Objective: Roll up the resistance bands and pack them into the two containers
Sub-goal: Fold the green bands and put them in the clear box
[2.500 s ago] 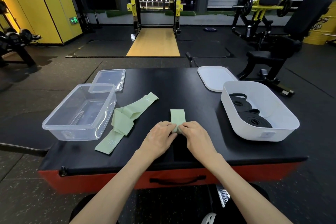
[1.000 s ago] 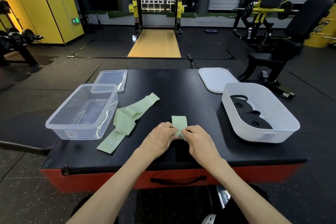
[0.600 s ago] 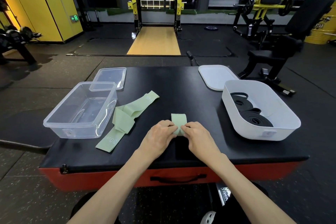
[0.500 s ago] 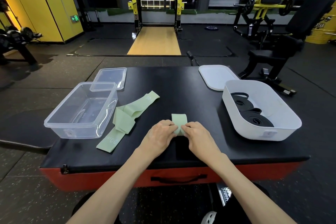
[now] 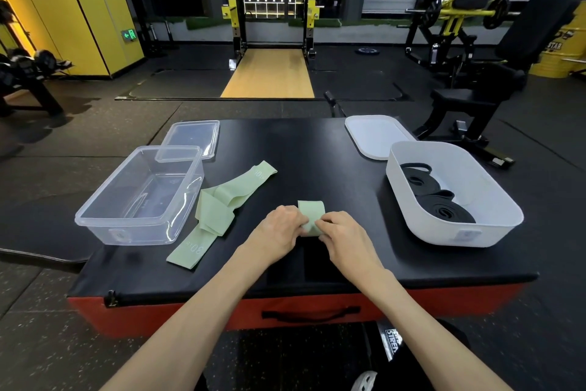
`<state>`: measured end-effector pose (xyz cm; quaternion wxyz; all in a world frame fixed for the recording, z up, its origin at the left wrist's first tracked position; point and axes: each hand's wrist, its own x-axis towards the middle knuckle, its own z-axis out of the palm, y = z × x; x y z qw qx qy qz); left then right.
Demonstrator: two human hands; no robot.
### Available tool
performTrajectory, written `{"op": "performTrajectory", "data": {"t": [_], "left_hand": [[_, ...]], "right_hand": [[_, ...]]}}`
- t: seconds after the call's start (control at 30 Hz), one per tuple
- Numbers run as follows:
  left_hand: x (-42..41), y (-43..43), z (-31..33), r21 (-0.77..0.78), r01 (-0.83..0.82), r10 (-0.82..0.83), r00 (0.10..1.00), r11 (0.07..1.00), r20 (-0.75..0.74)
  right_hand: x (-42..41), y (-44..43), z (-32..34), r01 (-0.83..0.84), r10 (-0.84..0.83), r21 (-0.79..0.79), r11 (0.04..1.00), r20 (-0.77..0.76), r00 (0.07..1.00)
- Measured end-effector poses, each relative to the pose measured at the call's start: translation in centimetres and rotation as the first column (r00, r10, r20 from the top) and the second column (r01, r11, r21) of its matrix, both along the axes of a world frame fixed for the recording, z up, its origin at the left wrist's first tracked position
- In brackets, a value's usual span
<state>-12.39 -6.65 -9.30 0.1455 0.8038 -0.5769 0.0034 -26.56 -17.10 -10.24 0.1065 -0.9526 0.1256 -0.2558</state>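
Black platform; green band lengthwise away.

Bands part-packed.
One green band is lying half-rolled; loose green bands (marked 30) are sprawling beside clear container; black coils are sitting in white container.

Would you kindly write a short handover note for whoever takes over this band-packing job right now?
Hands: left hand and right hand both pinch the near end of a light green band, partly rolled on the black pad.
Done: black bands lie coiled in the white tub; its white lid lies behind it.
Left: finish this roll, then roll the loose green bands lying beside the clear container, which holds no bands yet. Its clear lid is off, behind it. The green rolls probably go in there.
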Motion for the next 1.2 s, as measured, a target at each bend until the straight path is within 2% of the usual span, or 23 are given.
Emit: {"op": "performTrajectory", "data": {"t": [0.1,0.27,0.37,0.67,0.9,1.2], "left_hand": [[-0.1,0.3,-0.5,-0.031,-0.005,0.005,1.0,1.0,0.001],[-1.6,1.4,-1.2,-0.228,0.004,-0.008,1.0,0.974,-0.015],[-1.8,1.2,-1.3,-0.274,0.004,-0.005,1.0,0.962,-0.002],[-0.5,-0.2,-1.1,-0.214,0.011,-0.013,1.0,0.977,-0.009],[-0.3,-0.6,-0.4,-0.154,-0.003,-0.002,1.0,0.988,-0.03],[-0.3,-0.6,-0.3,-0.147,-0.052,0.038,0.995,0.988,-0.096]], "right_hand": [[0.5,-0.4,-0.3,0.004,-0.004,-0.004,1.0,-0.016,1.0],[1.2,-1.0,-0.3,0.032,-0.033,-0.015,0.999,-0.07,0.997],[1.4,-1.2,-0.3,0.024,-0.025,-0.011,1.0,-0.095,0.995],[0.8,-1.3,0.1,-0.014,0.02,0.049,0.999,-0.127,0.992],[0.9,-0.8,0.4,-0.006,0.007,0.041,0.999,-0.037,0.999],[2.4,-1.3,0.4,0.029,-0.028,0.009,1.0,-0.093,0.995]]}}
